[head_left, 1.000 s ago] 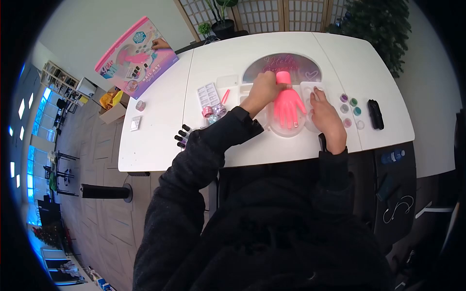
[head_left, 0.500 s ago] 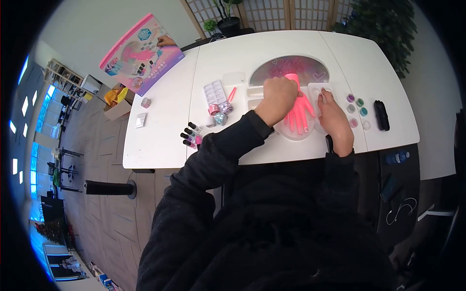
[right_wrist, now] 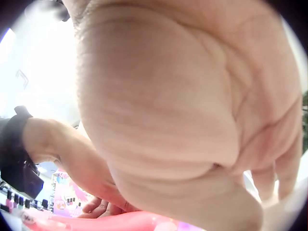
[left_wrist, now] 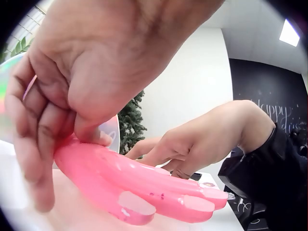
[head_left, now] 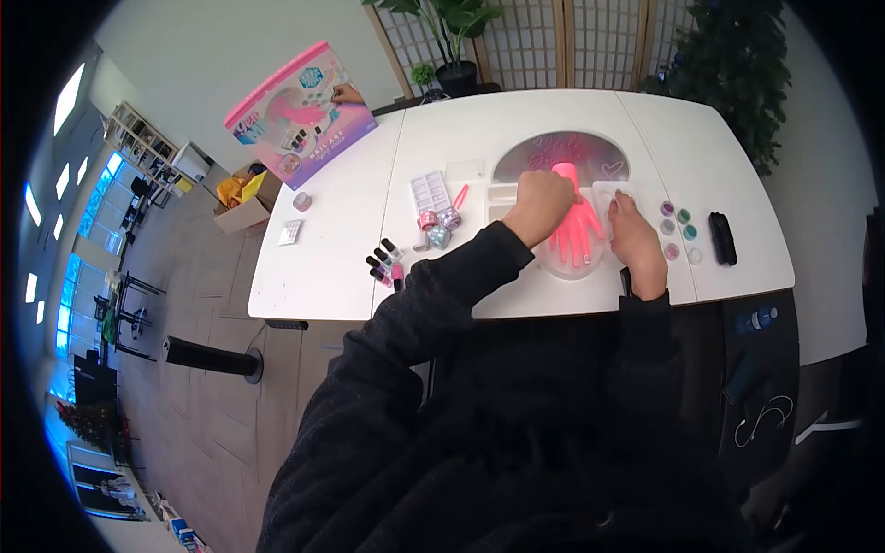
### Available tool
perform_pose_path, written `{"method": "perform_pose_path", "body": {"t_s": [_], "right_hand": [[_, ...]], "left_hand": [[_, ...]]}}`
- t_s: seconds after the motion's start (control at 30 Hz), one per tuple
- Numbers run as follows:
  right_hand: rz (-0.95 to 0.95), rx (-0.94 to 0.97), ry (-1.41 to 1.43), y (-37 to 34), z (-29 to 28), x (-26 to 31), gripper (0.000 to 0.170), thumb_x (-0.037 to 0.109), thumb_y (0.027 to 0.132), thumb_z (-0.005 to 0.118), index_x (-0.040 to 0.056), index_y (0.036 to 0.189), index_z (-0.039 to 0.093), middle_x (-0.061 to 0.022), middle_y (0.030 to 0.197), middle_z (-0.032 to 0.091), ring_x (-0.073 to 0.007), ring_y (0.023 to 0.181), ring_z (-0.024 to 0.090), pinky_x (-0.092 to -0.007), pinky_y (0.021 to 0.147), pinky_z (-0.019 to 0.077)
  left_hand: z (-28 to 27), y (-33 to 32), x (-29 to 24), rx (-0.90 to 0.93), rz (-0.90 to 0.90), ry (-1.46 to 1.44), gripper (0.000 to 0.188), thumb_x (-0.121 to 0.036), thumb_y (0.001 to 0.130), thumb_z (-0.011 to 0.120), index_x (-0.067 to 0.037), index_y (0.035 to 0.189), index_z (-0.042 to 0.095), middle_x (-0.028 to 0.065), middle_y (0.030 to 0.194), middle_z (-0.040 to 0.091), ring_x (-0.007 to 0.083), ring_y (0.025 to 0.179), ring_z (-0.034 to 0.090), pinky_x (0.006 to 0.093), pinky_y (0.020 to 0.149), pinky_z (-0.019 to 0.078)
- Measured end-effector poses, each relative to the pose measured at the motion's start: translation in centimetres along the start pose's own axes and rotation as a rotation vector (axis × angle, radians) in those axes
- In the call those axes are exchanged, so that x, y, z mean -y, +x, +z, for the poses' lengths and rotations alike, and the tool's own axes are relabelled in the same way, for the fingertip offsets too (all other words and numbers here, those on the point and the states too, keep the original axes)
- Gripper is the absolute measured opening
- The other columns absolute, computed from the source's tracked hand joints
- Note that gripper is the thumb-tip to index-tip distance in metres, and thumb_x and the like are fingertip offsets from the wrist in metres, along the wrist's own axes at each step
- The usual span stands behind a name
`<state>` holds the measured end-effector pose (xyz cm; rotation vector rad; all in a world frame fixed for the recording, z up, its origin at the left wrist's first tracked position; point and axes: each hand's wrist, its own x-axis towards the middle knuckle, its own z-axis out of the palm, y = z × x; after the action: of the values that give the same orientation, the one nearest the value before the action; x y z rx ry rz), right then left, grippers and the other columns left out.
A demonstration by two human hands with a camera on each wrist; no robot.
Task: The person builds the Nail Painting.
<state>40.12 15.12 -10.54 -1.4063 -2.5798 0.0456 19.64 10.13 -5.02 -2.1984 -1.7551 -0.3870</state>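
The left hand grips the pink model hand near its wrist end, with the fingers bent and the thumb against it. This model lies above the tabletop, between both hands. The right hand keeps its fingers rather straight, downward, at the white tray just beside.

The pink model hand before you is smooth, glossy plastic; the arched panel beyond it has a mirror-like sheen. The white table is smooth. To your left, the box looks like smooth printed card; far off, the screen looks framed in wood. Your sleeves are matt, dark cloth.
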Motion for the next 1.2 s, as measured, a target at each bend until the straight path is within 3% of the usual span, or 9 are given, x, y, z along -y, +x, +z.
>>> {"method": "perform_pose_path", "body": {"t_s": [0.13,0.2,0.37,0.5,0.53,0.63,0.73,0.8,1.2], "right_hand": [[-0.019,0.007,0.014,-0.1,-0.1,-0.1,0.063,-0.010,0.080,0.062,-0.0098,0.142,0.048,-0.0253,0.156,0.040,-0.0378,0.141,0.047,-0.0360,0.113,0.0470],[0.028,0.013,0.008,-0.3,-0.6,0.4,0.045,0.001,0.094,0.051,-0.0059,0.139,0.053,-0.0171,0.157,0.043,-0.0354,0.145,0.045,-0.0428,0.107,0.0527],[0.012,-0.009,0.060,-0.8,-0.3,-0.1,0.046,0.000,0.094,0.052,-0.0024,0.140,0.054,-0.0141,0.158,0.044,-0.0332,0.145,0.045,-0.0422,0.106,0.0535],[0.033,0.042,0.046,-1.0,-0.7,0.3,0.069,-0.003,0.080,0.070,-0.0007,0.146,0.049,-0.0139,0.162,0.036,-0.0315,0.140,0.050,-0.0359,0.106,0.0525],[0.028,0.025,0.046,-1.1,-0.5,0.2,0.069,-0.003,0.079,0.071,-0.0004,0.145,0.050,-0.0135,0.162,0.036,-0.0313,0.140,0.050,-0.0359,0.105,0.0530],[0.015,0.006,0.042,-1.2,-0.5,0.0,0.071,-0.002,0.078,0.074,-0.0005,0.145,0.051,-0.0135,0.162,0.036,-0.0314,0.140,0.050,-0.0358,0.105,0.0532],[0.000,0.005,0.036,-1.2,-0.4,-0.2,0.072,-0.001,0.078,0.076,-0.0014,0.145,0.050,-0.0141,0.162,0.036,-0.0316,0.140,0.050,-0.0356,0.106,0.0525],[-0.006,0.006,0.036,-1.1,-0.4,-0.2,0.072,-0.001,0.078,0.076,-0.0019,0.145,0.050,-0.0145,0.162,0.036,-0.0317,0.141,0.049,-0.0356,0.106,0.0521],[-0.004,0.001,0.134,-1.6,-0.1,-0.2,0.076,-0.005,0.077,0.077,-0.0070,0.146,0.047,-0.0187,0.163,0.034,-0.0349,0.146,0.042,-0.0345,0.114,0.0461]], "left_hand": [[-0.4,-0.6,-0.4,-0.004,-0.005,-0.003,0.048,-0.046,0.097,0.062,-0.007,0.072,0.073,0.0166,0.070,0.071,0.0344,0.065,0.073,0.0422,0.054,0.0545],[-1.1,-0.8,0.0,0.036,-0.037,-0.008,0.041,-0.043,0.092,0.070,-0.006,0.073,0.073,0.0162,0.071,0.071,0.0349,0.067,0.073,0.0440,0.056,0.0548],[-7.0,-1.3,5.8,0.152,-0.027,0.154,0.035,-0.039,0.074,0.087,-0.008,0.087,0.076,0.0119,0.083,0.074,0.0329,0.082,0.075,0.0458,0.069,0.0579],[-9.0,-0.6,15.0,0.476,-0.214,0.106,0.042,-0.040,0.073,0.089,-0.004,0.089,0.075,0.0111,0.077,0.075,0.0277,0.072,0.075,0.0394,0.062,0.0571],[-8.9,-0.8,17.1,0.583,-0.279,0.122,0.056,-0.042,0.071,0.090,-0.005,0.109,0.073,0.0140,0.096,0.077,0.0289,0.083,0.076,0.0408,0.069,0.0584],[-5.9,-2.0,23.5,0.756,-0.333,0.071,0.064,-0.047,0.069,0.093,-0.004,0.113,0.076,0.0193,0.114,0.075,0.0394,0.106,0.072,0.0480,0.085,0.0577],[-4.3,-2.6,25.0,0.851,-0.364,0.126,0.077,-0.054,0.068,0.092,-0.005,0.124,0.072,0.0182,0.121,0.073,0.0380,0.110,0.071,0.0466,0.089,0.0567],[-4.3,-2.5,24.5,1.156,-0.598,0.146,0.091,-0.059,0.066,0.092,-0.004,0.133,0.066,0.0171,0.124,0.072,0.0371,0.108,0.071,0.0449,0.090,0.0565],[-0.3,-4.1,24.5,0.927,-0.498,0.068,0.100,-0.056,0.057,0.097,0.003,0.130,0.065,0.0194,0.121,0.073,0.0352,0.104,0.073,0.0430,0.088,0.0592]]}}
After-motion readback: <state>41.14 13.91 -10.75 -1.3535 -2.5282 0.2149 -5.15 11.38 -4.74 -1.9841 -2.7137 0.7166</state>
